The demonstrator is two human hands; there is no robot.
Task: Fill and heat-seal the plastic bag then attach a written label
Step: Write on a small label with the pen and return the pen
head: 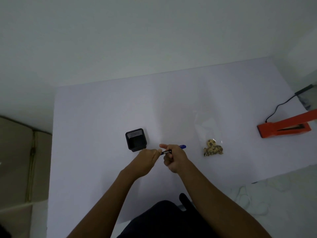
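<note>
From the head view, I see both hands meeting just below the middle of the frame. My right hand (pixel 173 158) is curled around a blue pen (pixel 175 149), its fingers wrapped on the barrel with the blue end sticking out toward the right. My left hand (pixel 148 159) is pinched at the pen's other end, fingers drawn together; I judge it is pulling the cap off or pushing it on, but I cannot tell which, nor see a cap clearly.

The plastic bag (pixel 208 133) lies flat on the white table (pixel 103 109), right of centre and apart from my hands. It is clear and hard to trace, but small brown-speckled cookies (pixel 212 148) sit bunched at its near end, so the filling looks done. Whether the mouth is already sealed I cannot tell; the film is too faint. The orange heat sealer (pixel 284 127) sits at the right edge of the frame, well apart from the bag, its arm raised and a black cord (pixel 277 109) running off toward the upper right.

The black pen holder (pixel 136 139) stands left of my hands, just beside them, and looks empty inside.

I see no label or paper anywhere on the table. So by my reading, the writing and attaching are still to come.
</note>
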